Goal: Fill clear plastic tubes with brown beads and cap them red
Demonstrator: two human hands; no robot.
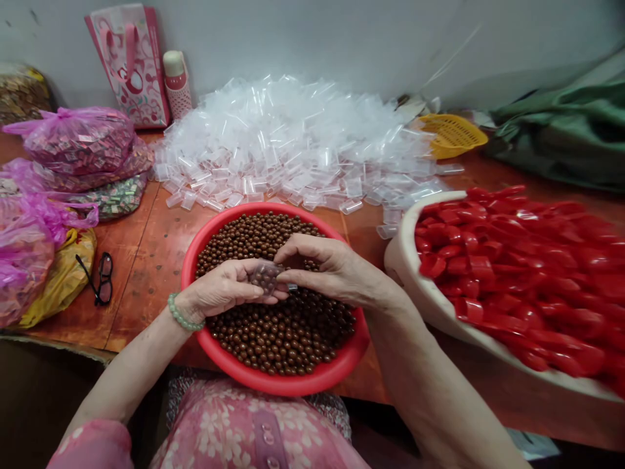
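Observation:
My left hand (222, 284), with a green bead bracelet at the wrist, is closed around a small clear plastic container (264, 279) with brown balls inside. The thumb and fingertips of my right hand (325, 267) pinch at the container's right end. A small shiny clear piece (291, 286) shows just under the right thumb; what it belongs to is unclear. Both hands are over a red basin (359, 342) filled with glossy brown balls (273, 342), which look like chocolate beads.
Behind the basin lies a large heap of clear plastic containers (293, 143). A white tub (407, 244) of red plastic pieces (527, 280) stands at right. Purple bags (81, 143), eyeglasses (103, 279), a bottle (176, 85), a gift bag (131, 71) and a yellow basket (452, 135) are around.

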